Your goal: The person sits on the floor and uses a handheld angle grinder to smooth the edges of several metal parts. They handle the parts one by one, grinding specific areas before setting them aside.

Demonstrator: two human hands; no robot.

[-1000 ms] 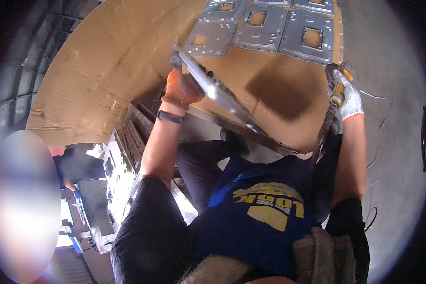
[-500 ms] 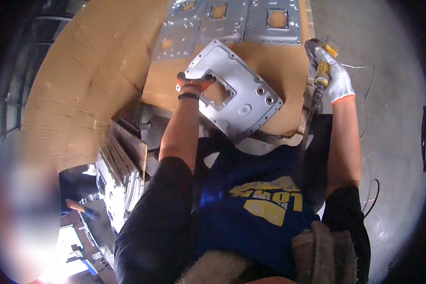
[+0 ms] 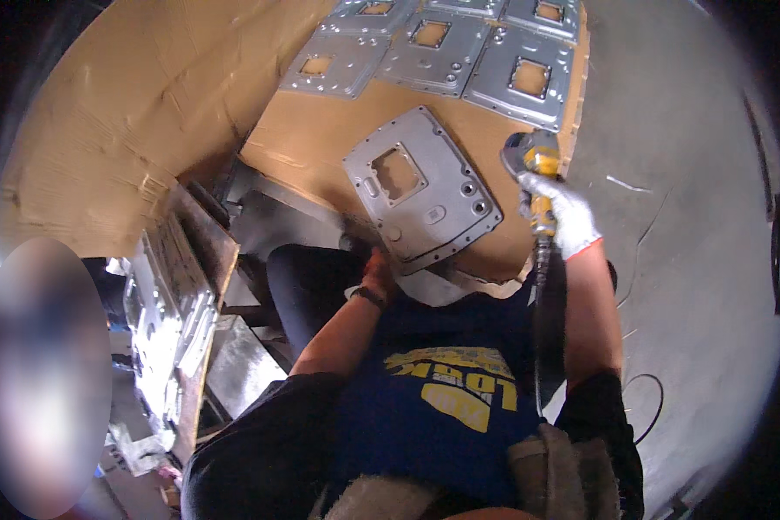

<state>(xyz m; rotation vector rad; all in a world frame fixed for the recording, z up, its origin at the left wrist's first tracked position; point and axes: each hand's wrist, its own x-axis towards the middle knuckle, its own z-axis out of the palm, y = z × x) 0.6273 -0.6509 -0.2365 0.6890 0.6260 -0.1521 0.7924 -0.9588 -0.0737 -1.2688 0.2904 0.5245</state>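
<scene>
A grey metal cover plate (image 3: 446, 204) with a square opening and bolt holes along its rim lies at a slant on the cardboard. By its near left edge is my left hand (image 3: 378, 273), in an orange glove with dark fingers. Those fingers are dim and partly hidden, so whether they grip the edge is unclear. In a white glove with an orange cuff, my right hand (image 3: 566, 212) is wrapped round a yellow air grinder (image 3: 542, 163). The grinder's dark round head is above the cardboard, just right of the plate and apart from it. A hose runs down from its handle.
Several similar plates (image 3: 433, 48) lie in rows at the far end of the cardboard sheet (image 3: 312, 143). More plates stand on edge in a stack (image 3: 165, 303) at the left. A large cardboard panel (image 3: 139, 104) rises at the far left. Grey floor (image 3: 685, 217) lies to the right.
My left hand has left the plate's opening and come down to its near edge. The plate has turned and settled slightly nearer. The grinder in my right hand has moved left and nearer.
</scene>
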